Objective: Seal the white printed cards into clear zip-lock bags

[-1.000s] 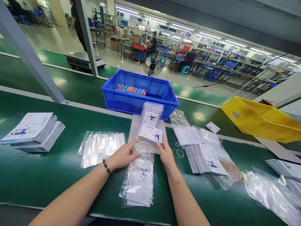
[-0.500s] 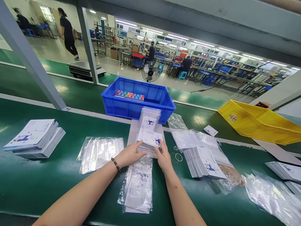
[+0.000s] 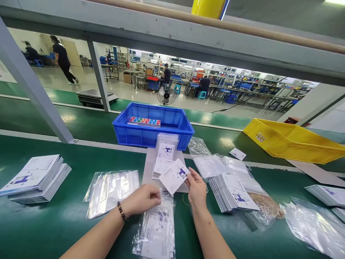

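My right hand (image 3: 197, 190) pinches the right edge of a white booklet (image 3: 175, 176) with a purple printed figure, held tilted above the grey board. Just left of it, my left hand (image 3: 145, 199) has its fingers curled closed; whether anything is in them is hidden. Below that hand lie booklets in clear plastic bags (image 3: 159, 230), overlapping one another. Behind the held booklet, more bagged booklets (image 3: 165, 149) lean against the blue bin. To the left of the bags is a pile of flat clear bags (image 3: 113, 194).
The blue bin (image 3: 153, 135) holds a colour-printed item. Booklet stacks lie at left (image 3: 32, 180) and right (image 3: 231, 194), the right one beside plastic bags (image 3: 210, 165). A yellow bin (image 3: 291, 144) stands at back right. A metal post (image 3: 37, 86) rises at left; a beam crosses overhead.
My right hand has lifted the booklet off the board and turned it. The left hand has drawn back toward me and curled its fingers. The view has tilted up.
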{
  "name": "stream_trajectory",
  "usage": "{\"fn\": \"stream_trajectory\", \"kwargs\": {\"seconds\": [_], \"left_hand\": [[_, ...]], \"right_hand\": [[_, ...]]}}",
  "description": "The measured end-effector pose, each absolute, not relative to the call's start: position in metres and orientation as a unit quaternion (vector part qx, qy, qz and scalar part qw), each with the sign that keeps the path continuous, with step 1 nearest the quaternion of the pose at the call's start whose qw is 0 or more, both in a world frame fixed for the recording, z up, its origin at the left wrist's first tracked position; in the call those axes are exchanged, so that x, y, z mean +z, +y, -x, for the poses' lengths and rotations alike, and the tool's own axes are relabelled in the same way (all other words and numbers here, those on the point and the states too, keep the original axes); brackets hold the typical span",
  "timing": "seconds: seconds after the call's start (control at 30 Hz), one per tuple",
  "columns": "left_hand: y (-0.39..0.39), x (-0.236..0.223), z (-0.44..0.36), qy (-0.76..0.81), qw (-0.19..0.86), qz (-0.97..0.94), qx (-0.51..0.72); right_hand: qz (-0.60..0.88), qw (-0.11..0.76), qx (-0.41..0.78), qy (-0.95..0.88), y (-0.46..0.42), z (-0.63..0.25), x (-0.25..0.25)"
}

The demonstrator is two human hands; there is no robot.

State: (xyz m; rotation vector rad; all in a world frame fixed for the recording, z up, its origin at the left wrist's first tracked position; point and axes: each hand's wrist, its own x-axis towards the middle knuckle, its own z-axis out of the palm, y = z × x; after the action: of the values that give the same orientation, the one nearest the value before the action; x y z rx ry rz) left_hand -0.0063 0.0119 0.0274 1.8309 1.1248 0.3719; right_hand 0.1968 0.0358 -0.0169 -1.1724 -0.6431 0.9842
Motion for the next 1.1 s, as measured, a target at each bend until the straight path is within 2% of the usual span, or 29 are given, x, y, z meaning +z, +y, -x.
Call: {"fn": "stream_trajectory", "kwargs": {"seconds": [0.17, 0.33, 0.63, 0.7, 0.87, 1.1], "left_hand": [[0.011, 0.020, 0.012, 0.435, 0.507, -0.718, 0.195], [0.008, 0.014, 0.010, 0.407, 0.529, -0.728, 0.157], [0.005, 0.010, 0.008, 0.422, 0.498, -0.748, 0.118], [0.005, 0.011, 0.008, 0.421, 0.507, -0.744, 0.107], [0.006, 0.011, 0.008, 0.411, 0.524, -0.736, 0.120], [0.010, 0.005, 0.012, 0.435, 0.559, -0.655, 0.264]], "right_hand": [[0.494, 0.679, 0.488, -0.238, 0.031, -0.187, -0.004], [0.503, 0.698, 0.447, -0.247, 0.029, -0.179, 0.000], [0.571, 0.469, 0.488, -0.465, 0.024, -0.184, -0.007], [0.580, 0.489, 0.466, -0.457, 0.025, -0.190, -0.005], [0.566, 0.613, 0.413, -0.365, 0.021, -0.193, 0.002], [0.513, 0.617, 0.458, -0.382, 0.021, -0.184, 0.004]]}}
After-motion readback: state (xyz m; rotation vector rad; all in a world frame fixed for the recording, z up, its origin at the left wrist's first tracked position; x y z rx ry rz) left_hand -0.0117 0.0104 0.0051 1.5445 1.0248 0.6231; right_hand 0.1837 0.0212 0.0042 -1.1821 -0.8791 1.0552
